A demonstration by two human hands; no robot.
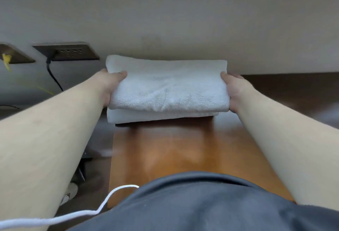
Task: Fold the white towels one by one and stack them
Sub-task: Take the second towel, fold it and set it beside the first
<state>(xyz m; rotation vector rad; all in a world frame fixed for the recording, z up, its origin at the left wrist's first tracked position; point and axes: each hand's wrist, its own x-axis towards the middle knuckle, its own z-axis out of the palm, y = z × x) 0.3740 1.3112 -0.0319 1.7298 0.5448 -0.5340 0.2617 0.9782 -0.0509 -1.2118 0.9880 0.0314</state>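
No text, label, brand or number can be read anywhere in this view. The dark rectangular wall socket panel [67, 53] carries only small marks, too blurred to make out.

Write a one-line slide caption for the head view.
Both hands, left and right, grip a folded white towel over another folded towel on the wooden table.

Folded towel [167, 85] sits on top of another folded towel [146, 117], at far end of table [183, 148], close to wall [183, 19]. Left hand [110, 85] at towel's left end, right hand [235, 91] at right end. Socket panel [67, 51] on wall, left of towels.
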